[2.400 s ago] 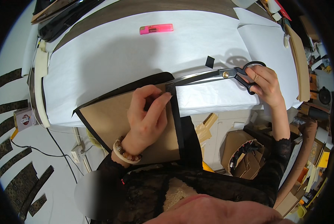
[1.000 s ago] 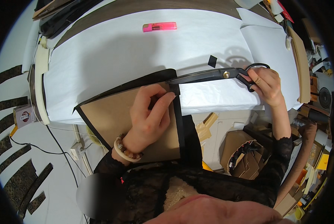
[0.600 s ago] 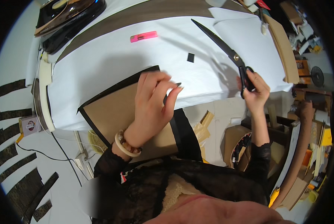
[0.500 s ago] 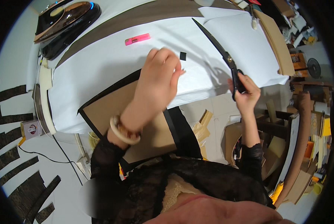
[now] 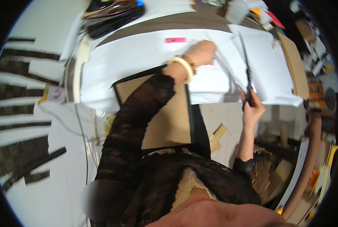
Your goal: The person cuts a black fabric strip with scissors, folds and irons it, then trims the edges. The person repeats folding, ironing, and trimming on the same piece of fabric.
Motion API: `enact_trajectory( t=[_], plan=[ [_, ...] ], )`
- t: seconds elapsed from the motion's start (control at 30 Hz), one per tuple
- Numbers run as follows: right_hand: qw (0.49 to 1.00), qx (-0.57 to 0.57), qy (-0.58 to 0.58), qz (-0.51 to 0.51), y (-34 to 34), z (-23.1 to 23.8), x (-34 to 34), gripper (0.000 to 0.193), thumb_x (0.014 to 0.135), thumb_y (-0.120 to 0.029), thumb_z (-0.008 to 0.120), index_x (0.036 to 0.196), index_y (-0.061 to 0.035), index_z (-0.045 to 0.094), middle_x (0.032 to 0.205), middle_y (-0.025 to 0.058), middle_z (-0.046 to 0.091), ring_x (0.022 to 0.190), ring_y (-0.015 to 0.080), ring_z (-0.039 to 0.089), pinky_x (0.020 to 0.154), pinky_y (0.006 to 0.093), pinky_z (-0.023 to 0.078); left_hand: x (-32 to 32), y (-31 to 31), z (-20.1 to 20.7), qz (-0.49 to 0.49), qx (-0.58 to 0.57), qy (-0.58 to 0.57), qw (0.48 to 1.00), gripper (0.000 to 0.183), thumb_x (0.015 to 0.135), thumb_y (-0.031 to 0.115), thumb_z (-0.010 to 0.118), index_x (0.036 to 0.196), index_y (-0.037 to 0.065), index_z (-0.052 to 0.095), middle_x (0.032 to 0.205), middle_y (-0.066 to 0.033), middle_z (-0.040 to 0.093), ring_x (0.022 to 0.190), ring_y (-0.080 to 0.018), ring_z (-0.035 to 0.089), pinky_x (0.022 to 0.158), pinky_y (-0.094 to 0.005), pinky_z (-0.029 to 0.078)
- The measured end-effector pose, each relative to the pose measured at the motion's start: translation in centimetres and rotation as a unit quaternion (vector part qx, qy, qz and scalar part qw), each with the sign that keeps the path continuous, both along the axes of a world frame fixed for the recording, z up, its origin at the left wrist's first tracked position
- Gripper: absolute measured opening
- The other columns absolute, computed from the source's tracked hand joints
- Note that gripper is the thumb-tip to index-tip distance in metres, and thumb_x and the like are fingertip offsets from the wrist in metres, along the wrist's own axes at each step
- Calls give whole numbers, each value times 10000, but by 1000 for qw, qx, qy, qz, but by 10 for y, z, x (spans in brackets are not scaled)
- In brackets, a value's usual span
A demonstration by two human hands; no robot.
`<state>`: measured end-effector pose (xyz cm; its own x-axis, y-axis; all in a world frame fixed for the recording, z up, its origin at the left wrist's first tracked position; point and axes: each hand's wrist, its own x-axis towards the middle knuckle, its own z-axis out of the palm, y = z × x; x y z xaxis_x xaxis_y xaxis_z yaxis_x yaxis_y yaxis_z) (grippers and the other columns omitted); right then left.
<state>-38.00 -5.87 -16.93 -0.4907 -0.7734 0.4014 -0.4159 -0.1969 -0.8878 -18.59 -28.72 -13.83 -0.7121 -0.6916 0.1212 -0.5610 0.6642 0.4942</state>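
Observation:
My right hand [image 5: 253,111] grips the handles of large black tailor's scissors [image 5: 248,72], whose closed-looking blades point away over the white-covered table [image 5: 138,47]. My left hand [image 5: 202,53] is stretched over the white covering with its fingers curled down; what lies under or between them is hidden. A small pink block-shaped object [image 5: 175,40] lies just left of that hand. Under my left forearm a tan board [image 5: 169,125] rests on black fabric [image 5: 202,130], reaching from the table's front edge toward my body. Pale and brown bangles circle my left wrist.
A dark iron [image 5: 116,19] stands at the back left. Dark fabric strips [image 5: 23,98] hang or lie at the far left. A cardboard piece [image 5: 293,66] borders the table's right end. A brown roll [image 5: 307,151] and boxes crowd the right side. Scraps [image 5: 215,138] lie on the floor.
My left hand has reached farther forward and to the right; the small black square seen on the table before is now out of sight. The scissors now point more directly away. The view has shifted.

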Motion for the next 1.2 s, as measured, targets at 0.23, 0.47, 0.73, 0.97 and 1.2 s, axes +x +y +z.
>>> enact_trajectory(
  t=[0.23,0.47,0.73,0.97,1.2],
  plan=[
    [999,28,-34,15,-26,-6,6,307,846,106,697,1149,129,651,1015,127,695,903,158,676,845,286,558,-1,20,-1,118,2,55,991,208,700,102,828,848,13,714,898,-216,702,904,-386,686,818,-442,551],
    [998,65,-13,5,-44,7,20,301,837,37,725,1121,120,671,922,103,716,838,129,678,779,262,551,-6,38,19,86,37,3,996,137,769,-28,619,865,-59,713,934,-290,684,954,-427,677,847,-451,547],
    [943,144,297,-48,-85,41,40,309,755,-117,764,1023,27,712,884,188,731,766,319,717,734,374,547,183,157,83,198,-6,342,919,133,933,39,640,1034,31,726,835,-42,695,703,-70,603,635,-216,490],
    [921,199,335,-6,-104,31,32,292,749,-138,812,987,-18,693,850,139,735,785,255,725,743,361,558,403,274,-56,602,50,242,759,147,969,91,602,985,3,719,743,-101,700,643,-143,638,603,-277,494],
    [878,276,365,139,-108,55,20,404,746,-98,802,1122,-1,691,1016,155,724,928,246,705,840,366,549,464,331,-183,693,71,-46,716,228,873,237,675,956,49,772,808,-238,694,769,-423,681,731,-454,550]
  ],
)
